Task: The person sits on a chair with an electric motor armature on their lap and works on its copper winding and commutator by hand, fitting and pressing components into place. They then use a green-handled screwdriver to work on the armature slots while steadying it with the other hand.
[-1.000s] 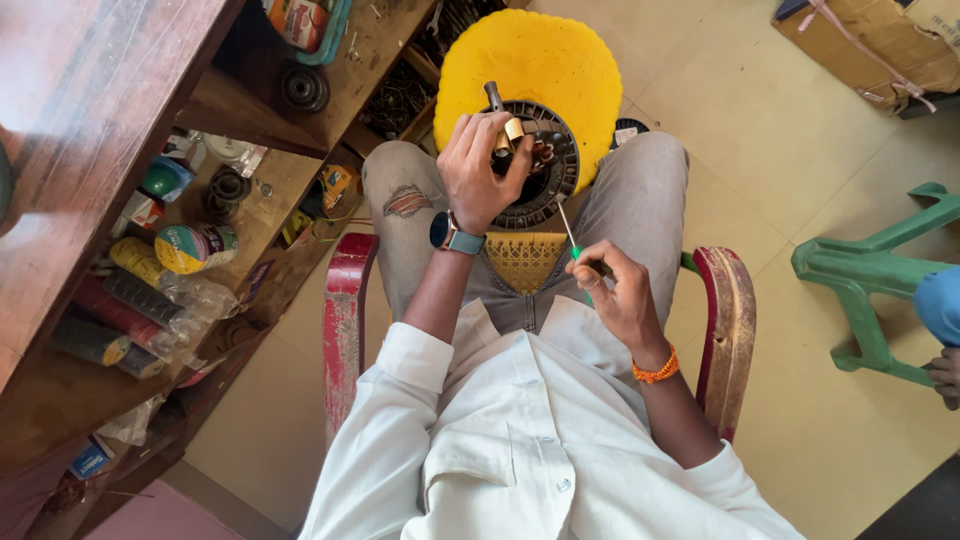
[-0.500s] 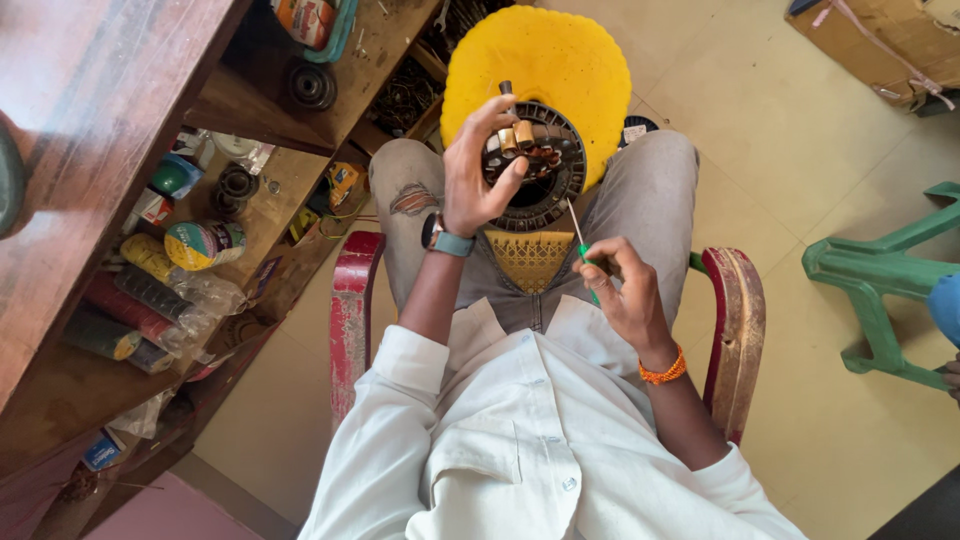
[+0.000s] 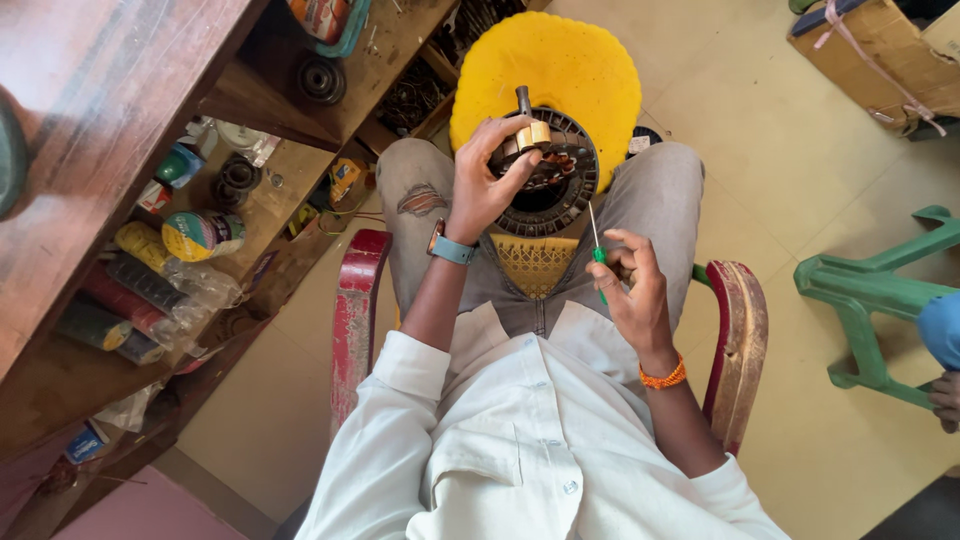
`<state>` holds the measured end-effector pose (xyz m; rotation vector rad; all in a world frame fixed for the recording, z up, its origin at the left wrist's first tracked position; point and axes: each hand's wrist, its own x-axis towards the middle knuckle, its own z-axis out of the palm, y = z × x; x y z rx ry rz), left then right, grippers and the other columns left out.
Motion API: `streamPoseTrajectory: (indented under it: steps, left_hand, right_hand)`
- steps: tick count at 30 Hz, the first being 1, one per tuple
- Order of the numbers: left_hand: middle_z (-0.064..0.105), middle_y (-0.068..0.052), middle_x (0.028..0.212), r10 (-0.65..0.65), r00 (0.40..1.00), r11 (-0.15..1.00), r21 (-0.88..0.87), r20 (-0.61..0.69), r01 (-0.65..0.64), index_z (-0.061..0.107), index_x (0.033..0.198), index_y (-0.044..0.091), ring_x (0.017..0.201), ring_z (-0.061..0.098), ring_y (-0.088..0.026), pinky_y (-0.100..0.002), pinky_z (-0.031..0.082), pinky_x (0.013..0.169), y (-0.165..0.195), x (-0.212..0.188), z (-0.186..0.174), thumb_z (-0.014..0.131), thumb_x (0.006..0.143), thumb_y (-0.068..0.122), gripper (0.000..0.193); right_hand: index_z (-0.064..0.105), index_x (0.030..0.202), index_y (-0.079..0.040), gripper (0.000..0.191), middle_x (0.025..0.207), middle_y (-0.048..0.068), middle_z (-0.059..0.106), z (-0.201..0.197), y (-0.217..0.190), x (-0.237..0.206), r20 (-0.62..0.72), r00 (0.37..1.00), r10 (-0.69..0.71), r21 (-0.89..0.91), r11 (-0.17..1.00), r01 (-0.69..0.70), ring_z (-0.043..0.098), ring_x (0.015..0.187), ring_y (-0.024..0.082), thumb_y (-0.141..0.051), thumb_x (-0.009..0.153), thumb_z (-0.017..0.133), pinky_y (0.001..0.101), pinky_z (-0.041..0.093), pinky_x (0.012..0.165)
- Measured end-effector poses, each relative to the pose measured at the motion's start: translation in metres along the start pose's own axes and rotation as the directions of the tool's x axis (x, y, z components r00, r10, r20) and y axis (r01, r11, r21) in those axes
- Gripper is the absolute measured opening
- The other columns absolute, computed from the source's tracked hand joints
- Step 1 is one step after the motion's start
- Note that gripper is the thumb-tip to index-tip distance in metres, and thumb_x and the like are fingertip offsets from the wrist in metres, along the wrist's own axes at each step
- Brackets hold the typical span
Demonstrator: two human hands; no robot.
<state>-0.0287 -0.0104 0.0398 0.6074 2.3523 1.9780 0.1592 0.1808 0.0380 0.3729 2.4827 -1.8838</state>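
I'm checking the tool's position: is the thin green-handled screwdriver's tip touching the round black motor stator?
Apart. The head view shows the green-handled screwdriver in the right hand, its tip clear of the stator, which the left hand holds.

A yellow stool (image 3: 590, 60) stands on the floor. A wooden shelf (image 3: 300, 110) at left carries tape rolls (image 3: 200, 236), spools (image 3: 322, 80) and small tins. A green plastic chair (image 3: 870, 295) stands right; a cardboard box (image 3: 880, 50) lies at the top right.

Floor (image 3: 760, 130): pale yellow tiles | Left: dark wooden shelves (image 3: 120, 330) holding tape rolls and tins | Right: green plastic chair (image 3: 870, 300) | Top right: cardboard box (image 3: 870, 60) | Light: even daylight
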Motion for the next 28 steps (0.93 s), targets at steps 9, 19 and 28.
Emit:
streamPoseTrajectory:
  steps: [9,19,28]
  left_hand:
    - [0.075,-0.009,0.114,0.142,0.988,0.979,0.135,0.067,-0.15,0.071,0.115,0.008,0.106,0.069,-0.028,-0.04,0.05,0.099,0.035,0.02,-0.004,0.087,0.083,0.014,0.037]
    - [0.074,-0.006,0.107,0.23,0.973,0.967,0.105,0.029,-0.232,0.071,0.105,0.01,0.104,0.07,-0.024,-0.036,0.053,0.095,0.024,0.012,-0.009,0.086,0.083,0.022,0.029]
    - [0.071,-0.005,0.116,0.147,0.985,0.969,0.212,-0.084,-0.127,0.052,0.145,0.02,0.108,0.072,-0.018,-0.031,0.057,0.099,-0.001,0.004,-0.001,0.083,0.086,0.033,0.068]
  right_hand:
    - [0.06,0.126,-0.002,0.035,0.091,0.007,0.073,-0.001,-0.007,0.0,0.005,0.999,0.035,-0.067,0.997,-0.034,0.066,0.078,0.01,-0.023,0.1,0.067,0.0254,0.053,0.069]
    - [0.06,0.129,0.0,0.035,0.102,0.009,0.072,0.005,0.0,-0.001,-0.025,0.997,0.072,0.021,0.997,-0.072,0.068,0.087,0.013,-0.014,0.098,0.066,0.0268,0.056,0.075]
    - [0.057,0.135,0.001,0.036,0.1,0.013,0.072,0.006,0.038,0.006,0.007,0.993,0.121,0.041,0.992,-0.121,0.064,0.082,0.015,-0.012,0.102,0.063,0.0282,0.051,0.072]
